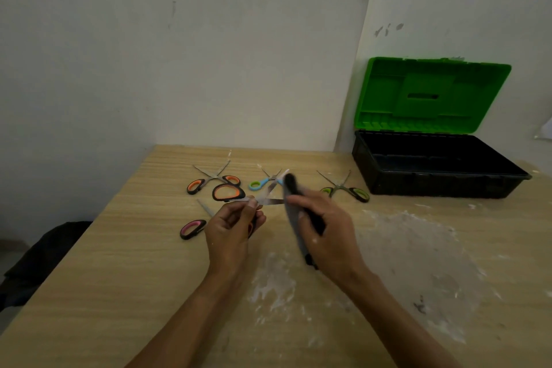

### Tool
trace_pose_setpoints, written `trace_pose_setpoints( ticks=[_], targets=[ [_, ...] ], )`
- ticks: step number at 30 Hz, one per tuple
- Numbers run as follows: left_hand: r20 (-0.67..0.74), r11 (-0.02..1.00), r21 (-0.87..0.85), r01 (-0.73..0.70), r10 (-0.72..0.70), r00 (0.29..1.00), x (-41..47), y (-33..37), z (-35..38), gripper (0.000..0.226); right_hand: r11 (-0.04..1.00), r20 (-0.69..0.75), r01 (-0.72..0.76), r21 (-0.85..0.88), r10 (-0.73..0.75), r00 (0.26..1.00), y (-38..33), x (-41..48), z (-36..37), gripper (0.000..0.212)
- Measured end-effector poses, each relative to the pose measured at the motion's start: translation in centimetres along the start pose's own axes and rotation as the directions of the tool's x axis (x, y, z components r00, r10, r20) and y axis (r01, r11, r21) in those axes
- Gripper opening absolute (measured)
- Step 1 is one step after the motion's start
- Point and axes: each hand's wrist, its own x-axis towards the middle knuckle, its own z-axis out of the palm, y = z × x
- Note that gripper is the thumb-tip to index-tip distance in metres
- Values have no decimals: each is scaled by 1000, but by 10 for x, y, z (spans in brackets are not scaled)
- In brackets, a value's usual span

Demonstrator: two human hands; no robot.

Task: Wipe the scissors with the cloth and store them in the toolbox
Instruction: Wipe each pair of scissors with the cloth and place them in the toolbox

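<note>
My left hand (233,227) holds a pair of orange-and-black scissors (227,192) above the table, pinched near the pivot, with the blades spread open toward the right. Gripped in my right hand (325,230) is a dark grey cloth (294,212), blurred, right against the blade tips. The toolbox (436,185) stands open at the back right, its green lid (430,95) upright and its black tub showing nothing inside. On the table lie an orange pair (213,179), a blue-and-green pair (264,183), a green-and-black pair (348,190) and a pink pair (193,228).
White powder smears (418,251) cover the wooden table (119,263) on the right and near my right forearm. A dark bundle (44,257) sits beyond the table's left edge. Walls close off the back, with a corner behind the toolbox.
</note>
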Motion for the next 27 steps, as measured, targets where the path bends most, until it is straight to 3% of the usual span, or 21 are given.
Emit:
trace_pose_setpoints(
  ticks=[3,8,11,13,14,16,17,18,19,21,22,24,25,27],
  targets=[
    [17,1000,1,13,-13,1000,-1,-1,0,14,998,92,58,-23,-55,994,0,-5,21,38],
    [2,992,-81,101,-101,995,1,1,0,9,998,-26,-57,-16,56,998,20,1,10,41],
    [-1,986,-114,119,-120,993,2,5,0,10,981,-91,-195,-12,194,977,30,6,-8,41],
    [7,981,-143,130,-130,991,2,8,0,9,920,-127,-366,139,384,915,39,10,-23,38],
    [10,980,-150,130,-130,991,2,9,0,8,833,-93,-449,324,500,861,44,12,-31,37],
    [6,987,-131,98,-98,995,1,9,1,7,461,180,-538,706,618,765,47,15,-46,31],
    [2,993,-95,63,-63,998,1,9,1,7,270,332,-559,784,578,745,47,16,-53,30],
    [1,999,-34,11,-11,1000,0,8,0,7,154,440,-589,793,523,730,50,16,-57,38],
    [7,997,48,-57,57,998,0,8,-1,7,107,511,-626,772,481,712,53,14,-59,47],
    [37,949,232,-213,210,977,0,5,-4,5,177,576,-725,666,495,650,64,12,-59,40],
    [64,906,311,-286,281,958,0,4,-6,6,325,543,-760,563,548,636,71,10,-57,27],
    [169,790,416,-450,419,892,0,4,-10,12,722,359,-677,138,601,714,85,6,-56,24],
    [253,704,444,-554,494,832,0,5,-11,13,828,286,-554,-90,554,782,89,4,-56,27],
    [431,484,455,-748,615,660,1,5,-13,14,866,222,-366,-340,452,864,86,-1,-55,25]
  ],
)
